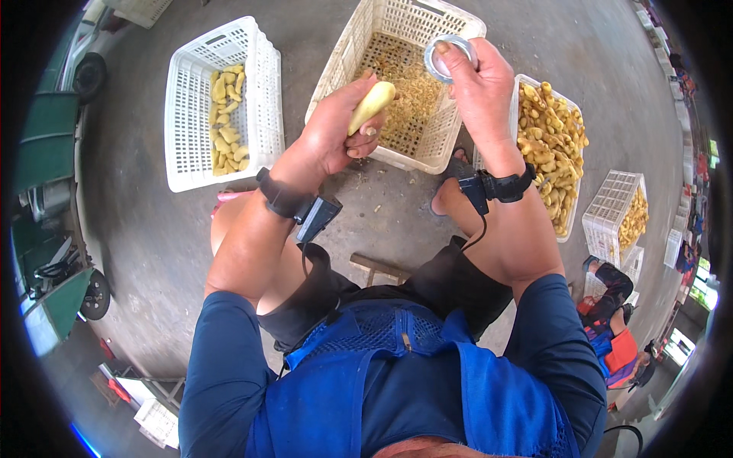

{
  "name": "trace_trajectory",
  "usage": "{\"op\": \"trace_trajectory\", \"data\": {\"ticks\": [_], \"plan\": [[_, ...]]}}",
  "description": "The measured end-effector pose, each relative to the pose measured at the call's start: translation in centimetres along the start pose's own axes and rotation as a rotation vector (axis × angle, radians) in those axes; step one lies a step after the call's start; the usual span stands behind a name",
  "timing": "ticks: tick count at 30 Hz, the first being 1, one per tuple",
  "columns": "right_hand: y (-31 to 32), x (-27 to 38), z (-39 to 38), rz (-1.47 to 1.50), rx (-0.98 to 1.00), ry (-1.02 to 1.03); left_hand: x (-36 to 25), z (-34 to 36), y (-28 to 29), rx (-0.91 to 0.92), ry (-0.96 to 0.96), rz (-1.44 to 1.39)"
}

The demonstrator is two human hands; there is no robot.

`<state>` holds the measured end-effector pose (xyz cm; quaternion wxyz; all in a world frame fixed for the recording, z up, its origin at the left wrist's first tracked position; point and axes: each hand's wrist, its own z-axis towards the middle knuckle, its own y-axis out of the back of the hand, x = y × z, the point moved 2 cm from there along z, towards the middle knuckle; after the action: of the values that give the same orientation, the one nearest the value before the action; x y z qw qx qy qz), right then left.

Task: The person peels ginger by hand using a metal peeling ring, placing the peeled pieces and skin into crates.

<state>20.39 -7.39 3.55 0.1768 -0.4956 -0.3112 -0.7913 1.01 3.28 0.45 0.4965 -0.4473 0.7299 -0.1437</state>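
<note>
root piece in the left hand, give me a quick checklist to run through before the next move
1. Grip on the pale root piece: ok, the left hand is closed around it.
2. Grip on the round metal tool: ok, held in the right hand, thumb across it.
3. Tool apart from the root: ok, a gap shows between them.
4. Middle crate below to catch scraps: ok, scraps already lie in it.
5. Root's underside bare of skin: cannot tell, the hand hides it.
6. Room in the left crate: ok, pale pieces cover only part.
</note>
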Motion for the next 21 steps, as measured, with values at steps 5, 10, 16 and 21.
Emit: {"op": "trace_trajectory", "data": {"ticks": [5, 10, 16, 21], "plan": [[-1.7, 0.8, -1.9, 0.124, 0.102, -0.073, -0.3, -0.3, 0.3, -0.013, -0.005, -0.011], [-2.2, 0.8, -2.6, 0.101, 0.192, -0.06, -0.6, -0.3, 0.4, 0.03, -0.05, -0.063], [-2.1, 0.6, -2.2, 0.09, 0.151, -0.063, -1.2, -0.6, 0.7, 0.053, -0.113, -0.077], [-2.2, 0.6, -2.2, 0.066, 0.174, -0.057, -1.6, -1.2, 2.1, -0.051, -0.172, -0.154]]}}
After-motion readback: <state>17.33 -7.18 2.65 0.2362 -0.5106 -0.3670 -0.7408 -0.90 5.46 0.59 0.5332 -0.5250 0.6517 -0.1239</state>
